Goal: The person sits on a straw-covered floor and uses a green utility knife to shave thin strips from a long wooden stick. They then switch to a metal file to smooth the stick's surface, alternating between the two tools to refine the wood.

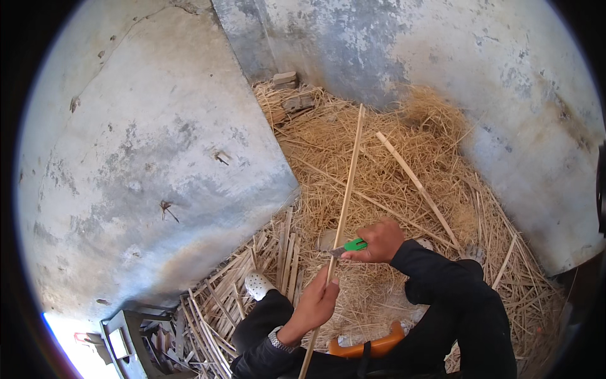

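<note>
My left hand (317,304) is closed round a long, thin bamboo strip (349,183) that runs from my lap up toward the far wall. In my right hand (379,241) is a utility knife (355,245) with a green handle. Its blade lies against the strip, a little above my left hand. A second pale strip (418,183) rests on the pile of shavings (404,151) to the right, apart from my hands.
Split strips (284,252) lie in a heap at the left, near my white shoe (257,285). An orange curved object (372,346) sits between my legs. Stained walls (158,158) stand left and right; bricks (285,80) lie in the far corner. A dark frame (136,341) is at lower left.
</note>
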